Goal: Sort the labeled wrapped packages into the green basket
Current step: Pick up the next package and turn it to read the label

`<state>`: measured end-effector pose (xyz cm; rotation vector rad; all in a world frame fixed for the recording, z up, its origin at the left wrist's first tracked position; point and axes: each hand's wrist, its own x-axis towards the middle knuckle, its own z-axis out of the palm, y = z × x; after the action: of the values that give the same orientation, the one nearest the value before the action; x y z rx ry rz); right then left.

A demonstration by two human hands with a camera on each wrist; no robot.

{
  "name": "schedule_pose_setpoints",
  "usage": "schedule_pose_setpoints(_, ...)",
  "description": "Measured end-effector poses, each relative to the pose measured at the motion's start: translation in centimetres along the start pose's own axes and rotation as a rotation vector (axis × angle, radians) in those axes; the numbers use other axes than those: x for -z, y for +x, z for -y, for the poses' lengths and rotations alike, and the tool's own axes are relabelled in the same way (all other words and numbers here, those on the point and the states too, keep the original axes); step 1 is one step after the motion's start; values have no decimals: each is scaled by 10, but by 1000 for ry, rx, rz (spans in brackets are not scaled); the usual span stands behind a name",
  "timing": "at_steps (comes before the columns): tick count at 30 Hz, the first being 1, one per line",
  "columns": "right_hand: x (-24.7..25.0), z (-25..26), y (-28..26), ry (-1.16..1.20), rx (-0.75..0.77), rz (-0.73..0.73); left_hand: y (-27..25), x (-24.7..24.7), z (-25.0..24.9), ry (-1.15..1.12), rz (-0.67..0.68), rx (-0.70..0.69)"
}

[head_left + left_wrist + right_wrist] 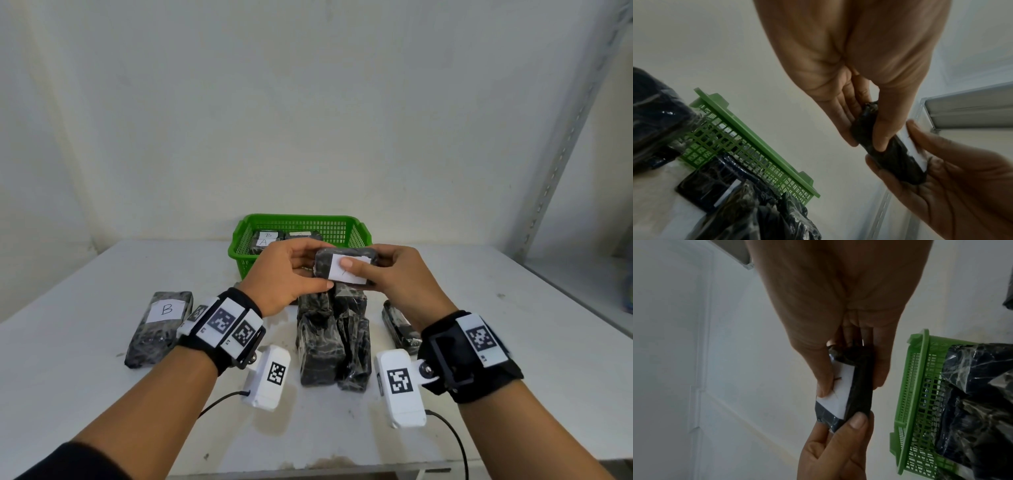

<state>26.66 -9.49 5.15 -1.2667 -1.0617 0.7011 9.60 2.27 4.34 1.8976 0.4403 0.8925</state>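
Both hands hold one dark wrapped package [325, 265] in the air just in front of the green basket [342, 228]. My left hand [291, 274] pinches its left end. My right hand [387, 270] grips its right end, thumb pressed on the white label [356, 274], whose letter is covered. In the left wrist view the package [890, 154] sits between thumb and fingers. The right wrist view shows the label [836, 394] under my thumb. The basket holds packages with labels B [268, 235] and A [263, 242].
On the white table [102, 274], a package labelled B [161, 325] lies at the left. A pile of dark wrapped packages [332, 342] sits in the middle below my hands, with another [399, 325] to its right. A metal shelf upright [561, 137] stands at the right.
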Motion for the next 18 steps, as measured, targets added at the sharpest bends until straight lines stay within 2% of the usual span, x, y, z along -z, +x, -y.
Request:
schedule_pose_setpoints(6,2,8,-5,107,-246,87,0,2,-1,48,-43,-67)
schedule_pose_setpoints(10,0,4,-4,227,-173,58,-4,1,1,1,16,-55)
schedule_pose_setpoints(13,1,1,-3,202,-139,59,-5,2,0,27,6,-52)
schedule_pose_setpoints(18,1,1,-2,146,-168,76,-7,0,-4,91,20,-49)
